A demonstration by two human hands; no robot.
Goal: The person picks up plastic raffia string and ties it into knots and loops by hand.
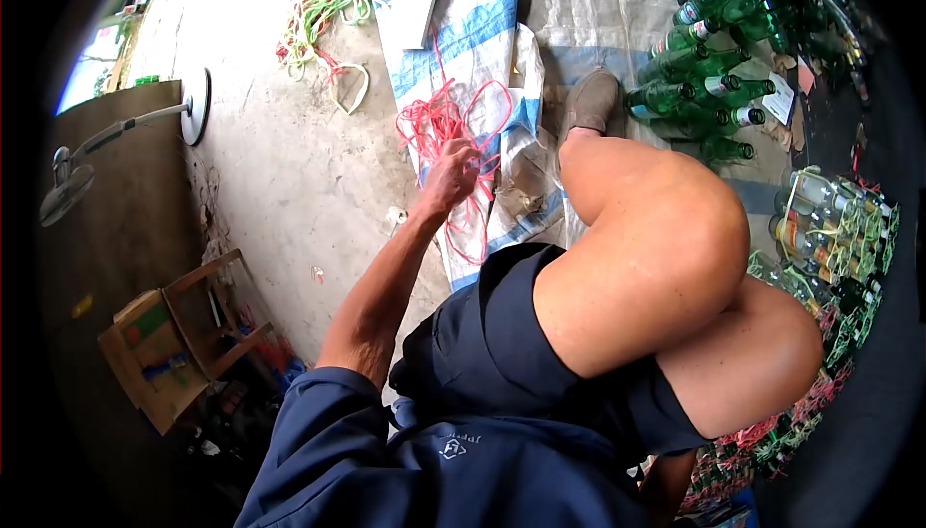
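My left hand (451,177) reaches down to a tangle of red string (431,123) on the blue-and-white striped sheet (473,41). Its fingers are curled at the string, with loops of it spreading on both sides; whether they grip a strand is too small to tell. Just above the tangle lies a white flat board (418,3). At the bottom right, part of my right forearm (667,485) shows below my bent knees, and the right hand itself is hidden.
Green bottles (690,94) stand and lean at the upper right, past my shoe (592,101). String-netted bottles (830,229) are stacked at the right. Green and red string (333,7) lies at the top. A standing fan (196,108) and cardboard (154,354) are at the left.
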